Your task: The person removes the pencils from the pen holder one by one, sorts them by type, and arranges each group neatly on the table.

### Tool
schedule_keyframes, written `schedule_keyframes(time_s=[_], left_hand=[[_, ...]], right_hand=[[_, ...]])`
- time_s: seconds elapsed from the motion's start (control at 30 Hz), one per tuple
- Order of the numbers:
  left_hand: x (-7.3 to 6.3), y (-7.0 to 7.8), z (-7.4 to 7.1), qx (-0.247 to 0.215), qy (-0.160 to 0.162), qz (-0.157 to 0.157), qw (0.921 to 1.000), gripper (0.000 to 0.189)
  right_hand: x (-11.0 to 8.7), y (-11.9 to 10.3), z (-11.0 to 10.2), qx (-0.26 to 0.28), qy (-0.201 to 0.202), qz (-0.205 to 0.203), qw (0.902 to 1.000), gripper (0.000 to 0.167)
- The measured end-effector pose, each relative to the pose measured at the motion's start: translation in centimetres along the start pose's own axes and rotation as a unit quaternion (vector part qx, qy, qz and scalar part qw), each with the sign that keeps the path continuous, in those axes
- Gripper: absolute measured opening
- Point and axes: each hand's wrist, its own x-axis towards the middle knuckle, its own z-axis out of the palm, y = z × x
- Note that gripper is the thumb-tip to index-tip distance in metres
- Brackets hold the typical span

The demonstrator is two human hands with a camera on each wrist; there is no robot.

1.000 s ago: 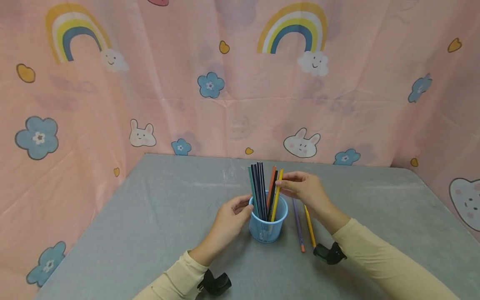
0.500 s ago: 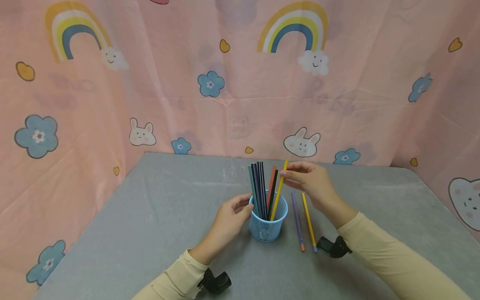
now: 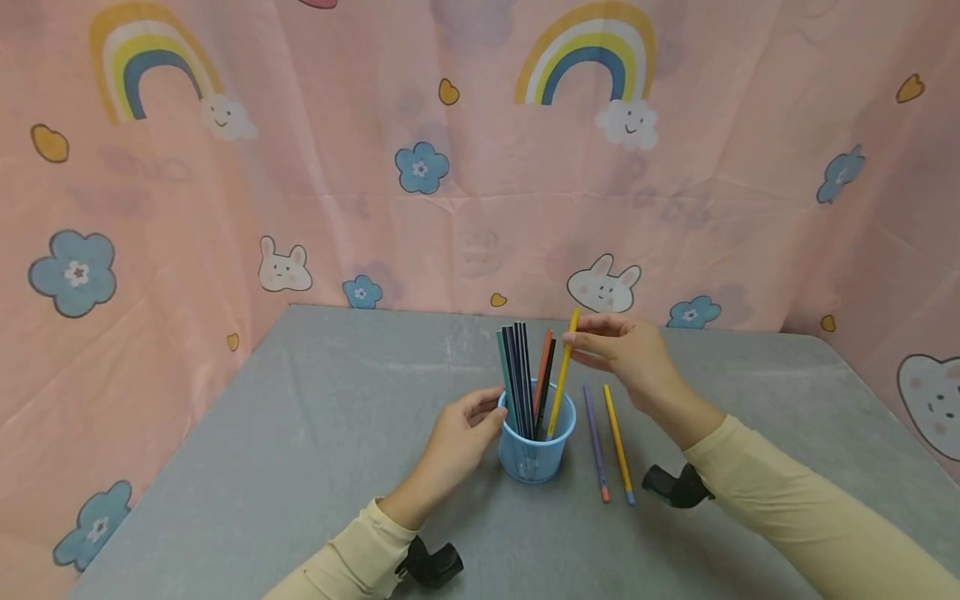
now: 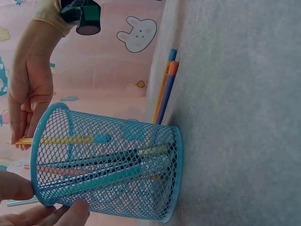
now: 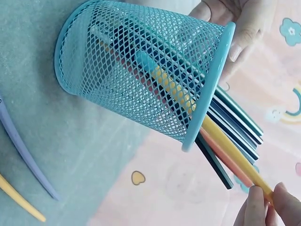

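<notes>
Tabletop (image 3: 337, 400): left hand (image 3: 459, 437) grips cup (image 3: 534, 461), right (image 3: 632, 357) pinches pencil (image 3: 561, 379) whose blue end (image 4: 102, 138) only wrist views show.

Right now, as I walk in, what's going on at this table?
A person's right hand pinches a yellow pencil near its top, with the blue end inside a blue mesh cup but above the bottom. Their left hand holds the cup near its rim. Several other pencils stand in the cup; a purple pencil and a second yellow one lie side by side on the table.
</notes>
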Motion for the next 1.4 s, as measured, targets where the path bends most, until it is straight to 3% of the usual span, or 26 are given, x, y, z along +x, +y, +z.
schedule_keyframes(time_s=[0.6,0.9,1.17,1.4], left_hand=[[0.0,0.1,0.2,0.000,0.002,-0.004,1.0000,0.039],[0.0,0.2,0.1,0.001,0.002,-0.006,1.0000,0.039],[-0.1,0.1,0.1,-0.001,0.002,-0.005,1.0000,0.040],[0.0,0.0,0.0,0.007,0.003,-0.003,1.0000,0.039]], right_hand=[[-0.5,-1.8,-1.1,0.040,0.010,-0.017,0.9990,0.025],[-0.8,-2.3,-1.6,0.031,0.018,-0.033,0.9988,0.022],[-1.3,-3.1,-2.6,0.110,0.021,-0.050,0.9925,0.004],[-1.4,-3.2,-3.8,0.135,0.022,-0.059,0.9889,0.008]])
